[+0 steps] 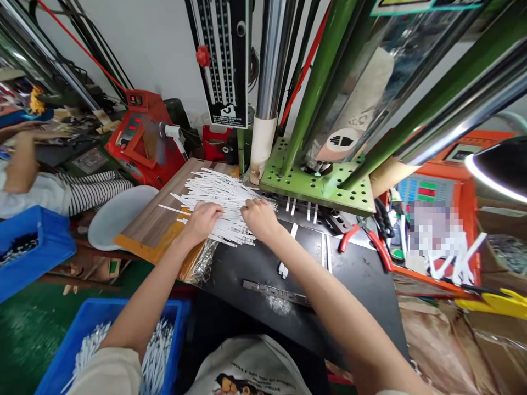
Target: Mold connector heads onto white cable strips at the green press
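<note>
A heap of thin white strips (218, 189) lies on the wood-patterned board (150, 216) before me. My left hand (206, 218) is at the heap's near left side, its fingers curled and pressed together on some strips. Close by on the right, my right hand (258, 218) pinches at strips along the heap's right side. Exactly which strips sit between the fingers is hidden. A few more strips (326, 252) lie apart on the black table (358, 296), and a metal bar (272, 291) rests near its front edge.
The machine's green perforated plate (317, 186) overhangs the table's back. Red-handled pliers (379, 249) lie at right, beside an orange control box (469, 192) and a lamp (500, 164). A blue bin (177, 329) of strips stands low left. Another person's arm (24, 159) shows far left.
</note>
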`<action>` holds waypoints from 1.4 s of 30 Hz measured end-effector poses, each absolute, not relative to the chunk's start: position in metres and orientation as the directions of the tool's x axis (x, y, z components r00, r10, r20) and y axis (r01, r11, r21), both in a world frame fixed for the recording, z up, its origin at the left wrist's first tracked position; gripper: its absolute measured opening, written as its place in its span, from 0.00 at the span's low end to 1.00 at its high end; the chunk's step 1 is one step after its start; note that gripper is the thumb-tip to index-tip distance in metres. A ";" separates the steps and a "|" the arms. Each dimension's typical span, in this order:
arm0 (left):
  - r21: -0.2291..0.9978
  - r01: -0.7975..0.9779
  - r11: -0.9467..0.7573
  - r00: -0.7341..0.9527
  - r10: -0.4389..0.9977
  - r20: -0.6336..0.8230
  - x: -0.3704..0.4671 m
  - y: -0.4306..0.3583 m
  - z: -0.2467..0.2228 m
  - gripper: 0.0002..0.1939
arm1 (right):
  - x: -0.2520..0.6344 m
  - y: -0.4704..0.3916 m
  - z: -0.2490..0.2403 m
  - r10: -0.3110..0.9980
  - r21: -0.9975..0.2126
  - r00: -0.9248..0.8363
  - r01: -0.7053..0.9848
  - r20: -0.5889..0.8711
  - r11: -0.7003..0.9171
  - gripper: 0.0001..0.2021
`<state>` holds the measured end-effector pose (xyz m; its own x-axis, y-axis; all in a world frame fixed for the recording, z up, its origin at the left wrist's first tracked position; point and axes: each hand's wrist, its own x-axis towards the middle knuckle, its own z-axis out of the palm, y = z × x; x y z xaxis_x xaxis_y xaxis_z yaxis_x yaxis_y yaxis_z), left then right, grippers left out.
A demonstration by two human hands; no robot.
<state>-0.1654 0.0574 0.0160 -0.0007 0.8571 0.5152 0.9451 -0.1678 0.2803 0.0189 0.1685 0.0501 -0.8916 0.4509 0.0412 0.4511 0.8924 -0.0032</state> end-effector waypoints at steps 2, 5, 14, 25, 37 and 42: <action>0.386 0.909 -0.156 -0.112 0.802 0.587 -0.160 0.049 0.028 0.10 | 0.061 0.160 0.051 0.485 0.038 -0.873 0.487 0.050 0.873 0.10; 0.713 0.666 -0.220 -0.347 0.754 0.557 -0.143 0.033 0.043 0.10 | 0.137 0.144 0.041 0.556 0.003 -0.820 0.562 0.134 0.827 0.11; 0.790 0.576 -0.210 -0.204 0.899 0.388 -0.035 -0.008 -0.006 0.05 | 0.212 0.063 -0.017 0.691 -0.687 -0.675 0.374 0.258 0.623 0.07; 0.539 0.745 -0.394 0.213 0.906 0.367 0.000 -0.013 -0.024 0.07 | 0.211 0.051 -0.038 0.593 -0.565 -0.727 0.344 0.345 0.750 0.07; 0.177 0.959 -0.223 0.169 0.946 0.278 -0.078 0.004 -0.009 0.08 | 0.162 0.132 0.016 0.437 -0.539 -0.898 0.341 0.055 0.770 0.16; 0.062 0.972 -0.229 0.207 0.947 0.245 -0.119 0.021 -0.013 0.08 | 0.073 0.176 0.007 0.472 -0.243 -0.878 0.443 0.074 0.863 0.10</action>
